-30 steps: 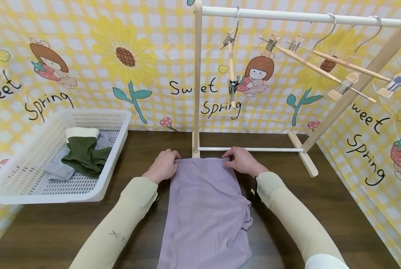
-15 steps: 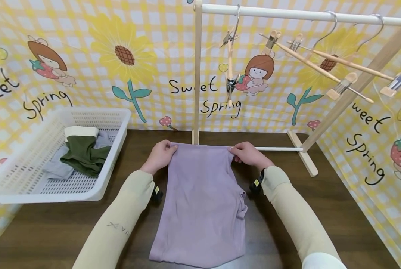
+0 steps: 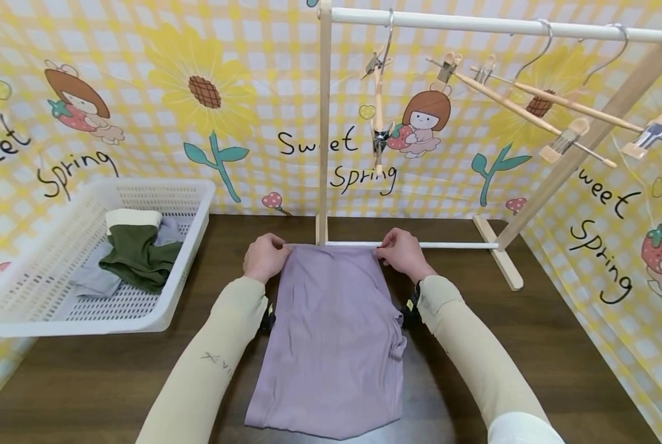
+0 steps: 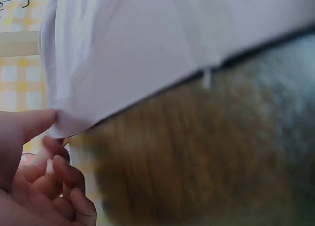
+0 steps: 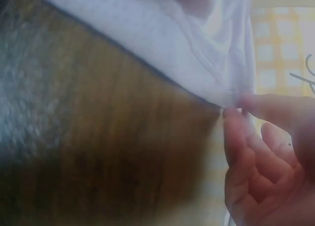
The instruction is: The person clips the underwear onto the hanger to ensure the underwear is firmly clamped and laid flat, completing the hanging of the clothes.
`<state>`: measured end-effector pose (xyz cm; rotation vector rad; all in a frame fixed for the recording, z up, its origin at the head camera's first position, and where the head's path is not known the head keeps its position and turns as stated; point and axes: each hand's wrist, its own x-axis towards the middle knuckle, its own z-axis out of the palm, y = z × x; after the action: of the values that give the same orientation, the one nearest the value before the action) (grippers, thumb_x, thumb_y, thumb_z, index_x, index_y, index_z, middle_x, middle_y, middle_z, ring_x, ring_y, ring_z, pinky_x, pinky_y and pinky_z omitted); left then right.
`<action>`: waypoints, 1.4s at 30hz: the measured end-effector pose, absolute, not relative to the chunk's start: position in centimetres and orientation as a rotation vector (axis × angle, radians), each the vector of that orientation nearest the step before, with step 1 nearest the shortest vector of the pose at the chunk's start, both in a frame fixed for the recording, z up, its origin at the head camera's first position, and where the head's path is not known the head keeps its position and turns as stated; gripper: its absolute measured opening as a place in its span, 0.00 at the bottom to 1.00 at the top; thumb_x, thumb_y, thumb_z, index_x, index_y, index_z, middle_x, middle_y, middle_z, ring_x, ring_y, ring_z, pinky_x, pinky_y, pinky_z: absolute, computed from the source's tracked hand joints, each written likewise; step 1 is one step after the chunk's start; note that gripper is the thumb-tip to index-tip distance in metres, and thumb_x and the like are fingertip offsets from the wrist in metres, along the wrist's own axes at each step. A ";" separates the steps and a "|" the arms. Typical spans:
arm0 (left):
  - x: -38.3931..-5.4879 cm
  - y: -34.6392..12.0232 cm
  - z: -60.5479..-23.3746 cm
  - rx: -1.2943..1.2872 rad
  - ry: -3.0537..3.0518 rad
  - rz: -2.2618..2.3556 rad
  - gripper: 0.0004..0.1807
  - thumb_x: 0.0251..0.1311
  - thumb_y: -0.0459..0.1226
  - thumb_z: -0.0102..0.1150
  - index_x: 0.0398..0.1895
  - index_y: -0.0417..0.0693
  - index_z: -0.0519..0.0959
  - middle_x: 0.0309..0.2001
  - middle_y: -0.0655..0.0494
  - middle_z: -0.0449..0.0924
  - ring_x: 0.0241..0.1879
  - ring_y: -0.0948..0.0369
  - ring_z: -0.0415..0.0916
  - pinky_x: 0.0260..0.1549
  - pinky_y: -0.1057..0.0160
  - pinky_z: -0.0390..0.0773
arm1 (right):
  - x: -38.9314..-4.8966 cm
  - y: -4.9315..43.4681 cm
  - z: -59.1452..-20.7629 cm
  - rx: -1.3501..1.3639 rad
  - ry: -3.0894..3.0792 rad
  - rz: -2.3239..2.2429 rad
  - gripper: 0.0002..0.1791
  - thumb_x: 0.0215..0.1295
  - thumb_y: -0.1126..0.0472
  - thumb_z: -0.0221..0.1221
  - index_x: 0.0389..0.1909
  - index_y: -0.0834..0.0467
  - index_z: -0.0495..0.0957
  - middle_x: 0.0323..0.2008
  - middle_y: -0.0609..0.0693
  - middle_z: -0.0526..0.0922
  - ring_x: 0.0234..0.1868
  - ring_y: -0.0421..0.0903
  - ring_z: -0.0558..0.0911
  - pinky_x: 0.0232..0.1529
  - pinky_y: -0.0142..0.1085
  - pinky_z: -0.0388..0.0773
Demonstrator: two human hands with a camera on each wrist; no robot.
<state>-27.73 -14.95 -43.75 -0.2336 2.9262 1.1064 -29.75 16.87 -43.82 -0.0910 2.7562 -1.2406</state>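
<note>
A pair of lilac pants point(image 3: 333, 333), folded lengthwise, hangs down over the dark table with its waist edge at the far end. My left hand point(image 3: 265, 256) pinches the left waist corner between thumb and fingers. At the opposite corner my right hand point(image 3: 404, 254) does the same. Between the hands the waist edge is stretched nearly straight. A small bunched fold sticks out along the right side. In the left wrist view the lilac cloth point(image 4: 133, 53) slants away from the thumb; the right wrist view shows the cloth point(image 5: 157, 44) pinched at its corner.
Behind the pants stands a wooden rack point(image 3: 324, 123) with a white top rail point(image 3: 475, 23). Several clip hangers point(image 3: 508, 95) hang from it. A white plastic basket point(image 3: 195, 240) at the left holds a green garment point(image 3: 137, 253) and greyish ones.
Both hands first lay lower on the waist edge, then lifted it and pulled the pants away from me. Since then the edge has dipped slightly, and the hands have come a little closer together.
</note>
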 end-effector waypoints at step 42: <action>-12.3 -13.4 -43.3 1.074 2.661 0.574 0.59 0.43 0.55 0.82 0.73 0.32 0.64 0.74 0.31 0.55 0.73 0.38 0.54 0.67 0.43 0.62 | -17.6 18.5 -43.8 -0.467 2.861 -0.793 0.15 0.60 0.48 0.71 0.28 0.52 0.77 0.23 0.43 0.74 0.24 0.41 0.73 0.27 0.38 0.71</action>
<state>-12.33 -13.44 -43.28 1.0737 2.6612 0.5736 -17.58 18.46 -43.79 -0.4666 2.8612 -0.7929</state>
